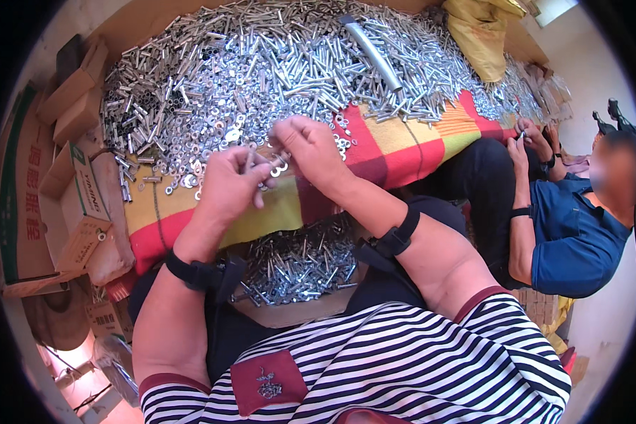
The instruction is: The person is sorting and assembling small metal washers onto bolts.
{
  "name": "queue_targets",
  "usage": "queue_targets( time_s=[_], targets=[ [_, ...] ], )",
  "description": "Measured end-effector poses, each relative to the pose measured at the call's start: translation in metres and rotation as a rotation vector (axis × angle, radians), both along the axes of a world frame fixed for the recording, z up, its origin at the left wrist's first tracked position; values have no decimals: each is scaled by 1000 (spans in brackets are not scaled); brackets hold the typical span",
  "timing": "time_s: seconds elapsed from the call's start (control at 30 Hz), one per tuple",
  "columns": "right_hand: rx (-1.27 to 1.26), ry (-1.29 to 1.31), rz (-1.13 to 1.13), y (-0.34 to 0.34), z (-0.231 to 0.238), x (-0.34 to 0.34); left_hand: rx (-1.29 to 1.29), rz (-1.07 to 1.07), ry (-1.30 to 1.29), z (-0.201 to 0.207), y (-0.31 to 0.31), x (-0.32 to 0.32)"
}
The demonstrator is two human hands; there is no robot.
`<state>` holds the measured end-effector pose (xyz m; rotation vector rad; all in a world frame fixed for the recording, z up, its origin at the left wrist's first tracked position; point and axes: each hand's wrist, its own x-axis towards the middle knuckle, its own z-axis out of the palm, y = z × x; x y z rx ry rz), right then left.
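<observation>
Striped black-and-white shirt fabric with maroon trim fills the foreground, worn by the person whose bare forearms reach forward. Their left hand pinches a small metal part between thumb and fingers, above the near edge of a checked red-and-yellow cloth. Close beside it, the right hand has its fingers curled inward; whether they grip a part cannot be told. Beyond the hands, a broad heap of silver bolts and sleeves covers the cloth, with loose washers along its near side. More bolts lie between the person's legs. Open cardboard box at left; a co-worker in blue sits at right.
</observation>
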<state>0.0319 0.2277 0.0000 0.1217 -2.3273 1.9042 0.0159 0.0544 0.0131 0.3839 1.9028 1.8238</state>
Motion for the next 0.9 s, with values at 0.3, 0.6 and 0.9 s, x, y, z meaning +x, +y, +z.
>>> queue_targets(
  time_s=[0.3,0.6,0.9],
  targets=[
    [-566,90,106,-25,29,42,183,237,-109,-5,3,0],
    [748,258,-175,12,-1,3,-170,-264,-220,9,-17,6],
    [861,193,-86,10,10,8,-82,80,-420,6,-19,-2]
  ],
)
